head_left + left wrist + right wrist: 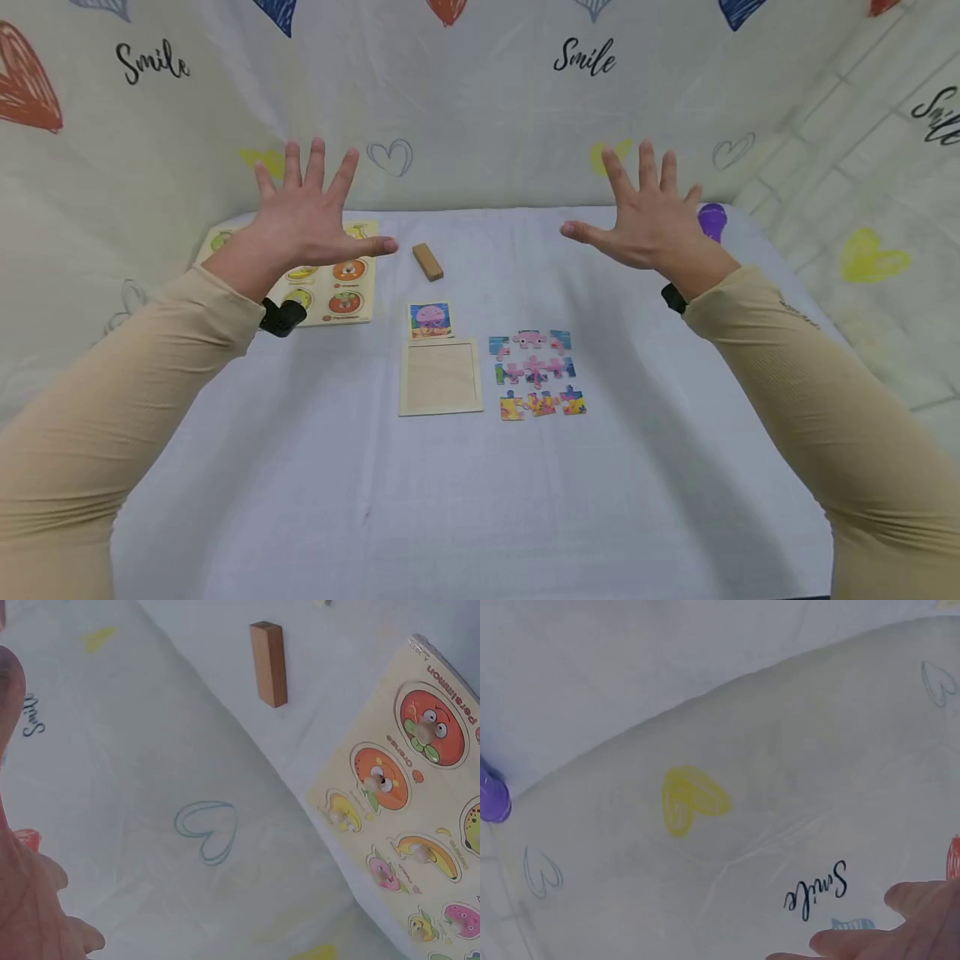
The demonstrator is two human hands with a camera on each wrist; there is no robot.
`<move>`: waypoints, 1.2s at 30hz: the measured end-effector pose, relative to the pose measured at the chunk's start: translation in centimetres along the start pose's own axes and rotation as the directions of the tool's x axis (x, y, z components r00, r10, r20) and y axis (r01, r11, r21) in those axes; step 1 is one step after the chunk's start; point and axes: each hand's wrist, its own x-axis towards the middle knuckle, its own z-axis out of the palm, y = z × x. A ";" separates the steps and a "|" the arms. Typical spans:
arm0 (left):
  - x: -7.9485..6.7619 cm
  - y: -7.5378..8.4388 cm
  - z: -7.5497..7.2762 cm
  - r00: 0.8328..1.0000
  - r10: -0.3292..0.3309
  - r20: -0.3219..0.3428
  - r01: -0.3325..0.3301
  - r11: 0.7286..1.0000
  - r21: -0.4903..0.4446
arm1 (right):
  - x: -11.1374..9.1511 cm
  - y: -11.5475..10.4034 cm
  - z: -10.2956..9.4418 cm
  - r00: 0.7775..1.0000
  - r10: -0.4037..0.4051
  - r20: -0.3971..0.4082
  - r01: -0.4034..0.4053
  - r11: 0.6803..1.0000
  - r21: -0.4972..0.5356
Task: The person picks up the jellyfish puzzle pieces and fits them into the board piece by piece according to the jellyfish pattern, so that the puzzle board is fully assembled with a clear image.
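Observation:
Both hands are raised over the far part of the table, fingers spread and holding nothing. The left hand [303, 212] overlaps a wooden fruit peg puzzle board [358, 287] in the head view; the right hand [648, 208] is near a purple object [712, 220], partly hidden behind it. Mid-table lies a square wooden puzzle frame [441, 379] with a bare inside. A small pink sea-creature picture card [431, 320] touches its top edge. To the frame's right, several loose jigsaw pieces [535, 369] lie in three rows. A wooden block [427, 262] rests beyond the card.
A white cloth [450, 508] covers the table. Behind it hangs a pale curtain [480, 100] printed with hearts and "Smile", reaching the table's back edge. A black band [283, 317] is on the left wrist, another [673, 297] on the right.

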 end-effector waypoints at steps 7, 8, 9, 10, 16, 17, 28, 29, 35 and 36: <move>-0.3 0.1 0.8 0.999 0.035 -0.023 -0.035 0.999 -0.018 | -0.2 -0.3 0.7 0.997 -0.075 0.005 0.074 0.996 0.046; -0.6 0.3 1.2 0.998 0.051 -0.032 -0.052 0.998 -0.034 | -0.4 -0.4 1.0 0.995 -0.102 0.006 0.101 0.993 0.061; -1.0 0.4 1.7 0.997 0.070 -0.042 -0.072 0.996 -0.053 | -0.5 -0.6 1.4 0.991 -0.133 0.009 0.132 0.988 0.078; -1.4 0.5 2.2 0.994 0.092 -0.054 -0.096 0.993 -0.074 | -0.6 -0.7 1.9 0.986 -0.166 0.014 0.164 0.982 0.098; -4.0 1.4 7.4 0.976 0.203 -0.079 -0.214 0.958 -0.188 | -1.3 -1.4 5.6 0.950 -0.301 0.080 0.275 0.933 0.233; -4.3 1.5 8.3 0.974 0.215 -0.070 -0.225 0.952 -0.207 | -1.4 -1.4 6.3 0.946 -0.311 0.089 0.282 0.928 0.245; -6.6 3.3 15.2 0.943 0.328 0.062 -0.299 0.913 -0.278 | -1.2 -3.7 11.7 0.907 -0.372 0.200 0.303 0.903 0.305; -6.6 3.4 15.4 0.940 0.335 0.062 -0.308 0.912 -0.272 | -1.2 -4.1 11.9 0.903 -0.376 0.208 0.304 0.901 0.309; -6.8 3.4 16.2 0.933 0.347 0.093 -0.319 0.919 -0.231 | -0.8 -6.2 13.0 0.872 -0.423 0.246 0.337 0.884 0.323; -6.8 3.4 16.3 0.934 0.342 0.101 -0.313 0.921 -0.231 | -0.7 -6.4 13.2 0.867 -0.433 0.248 0.347 0.880 0.323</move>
